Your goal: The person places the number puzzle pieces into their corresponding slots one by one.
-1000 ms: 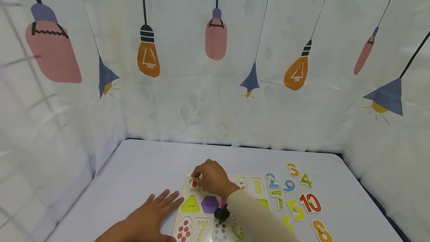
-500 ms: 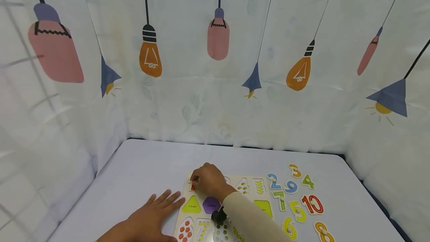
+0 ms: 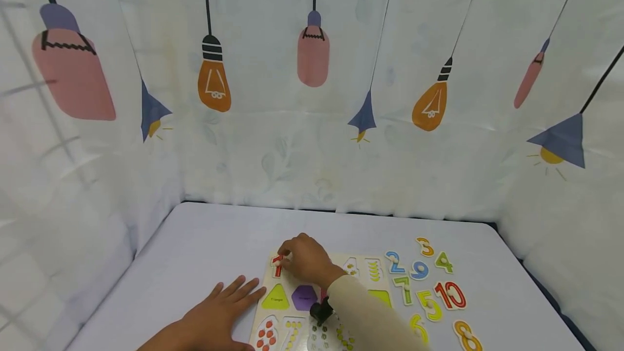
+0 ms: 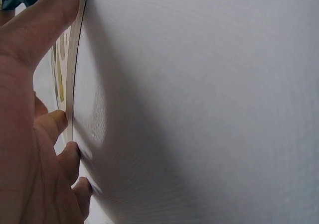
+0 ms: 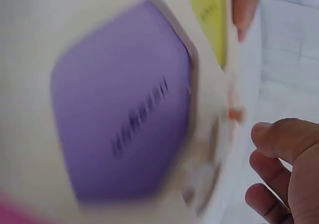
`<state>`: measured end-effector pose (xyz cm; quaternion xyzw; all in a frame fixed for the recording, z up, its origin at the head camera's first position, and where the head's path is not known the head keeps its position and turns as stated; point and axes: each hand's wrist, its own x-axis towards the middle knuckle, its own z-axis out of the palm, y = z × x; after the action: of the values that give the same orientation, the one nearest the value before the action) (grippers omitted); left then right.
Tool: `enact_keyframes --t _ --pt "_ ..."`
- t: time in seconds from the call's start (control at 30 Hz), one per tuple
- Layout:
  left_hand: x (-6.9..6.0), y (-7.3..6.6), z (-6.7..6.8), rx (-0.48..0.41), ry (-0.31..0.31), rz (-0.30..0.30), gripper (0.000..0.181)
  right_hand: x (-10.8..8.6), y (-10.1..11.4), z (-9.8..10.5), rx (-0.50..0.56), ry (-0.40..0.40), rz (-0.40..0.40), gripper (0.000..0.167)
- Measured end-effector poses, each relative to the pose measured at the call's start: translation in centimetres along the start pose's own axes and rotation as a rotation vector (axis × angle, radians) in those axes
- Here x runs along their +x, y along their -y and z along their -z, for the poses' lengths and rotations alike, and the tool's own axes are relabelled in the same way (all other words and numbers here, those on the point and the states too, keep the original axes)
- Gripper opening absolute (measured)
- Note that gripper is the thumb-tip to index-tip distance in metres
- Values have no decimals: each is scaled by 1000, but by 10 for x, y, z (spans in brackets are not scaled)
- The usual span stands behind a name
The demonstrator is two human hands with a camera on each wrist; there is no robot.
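My right hand [image 3: 308, 258] hovers over the upper-left corner of a wooden puzzle board [image 3: 288, 310], beside a red number 1 piece [image 3: 277, 271]. In the right wrist view, the thumb and loosely bent fingers of that hand [image 5: 294, 159] stand just apart from a small knob [image 5: 237, 115]. The 1 lies upright over the corner slot; whether it is fully seated, I cannot tell. My left hand [image 3: 221, 310] lies flat with fingers spread, touching the board's left edge. In the left wrist view, its thumb and fingertips meet the board's rim [image 4: 77, 50].
Loose number pieces lie right of the board, among them a blue 2 [image 3: 395, 262], a red 10 [image 3: 450, 295] and an orange 8 [image 3: 468, 336]. A yellow triangle [image 3: 275, 298] and purple hexagon [image 3: 304, 298] sit in the board. Patterned curtains [image 3: 273, 167] surround the white table [image 3: 219, 237].
The red 1, earlier tilted and mostly hidden under my right fingers, now shows whole in the corner. The right fingers have come off it. My left hand stays in place.
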<state>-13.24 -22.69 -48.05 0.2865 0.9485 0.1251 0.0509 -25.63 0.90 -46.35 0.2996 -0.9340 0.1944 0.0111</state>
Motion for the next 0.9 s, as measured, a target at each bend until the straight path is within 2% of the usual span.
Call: enact_keyframes --t 0.17,0.27,0.37,0.53,0.67,0.9 --pt "1 -1 1 -22 23 40 109 -11 -25 34 12 -10 -46 21" --pt "3 0 0 -26 31 52 110 -23 -49 54 18 -46 -28 20" --pt "3 0 -1 -21 27 49 111 -39 -79 70 43 -83 -45 20" --pt "4 0 -4 -33 50 70 112 -72 -131 93 87 -144 -194 20" --pt "4 0 -4 -21 61 86 113 -94 -168 108 68 -146 -298 24" --pt "4 -3 1 -40 59 100 113 -118 -209 123 9 -130 -384 31"
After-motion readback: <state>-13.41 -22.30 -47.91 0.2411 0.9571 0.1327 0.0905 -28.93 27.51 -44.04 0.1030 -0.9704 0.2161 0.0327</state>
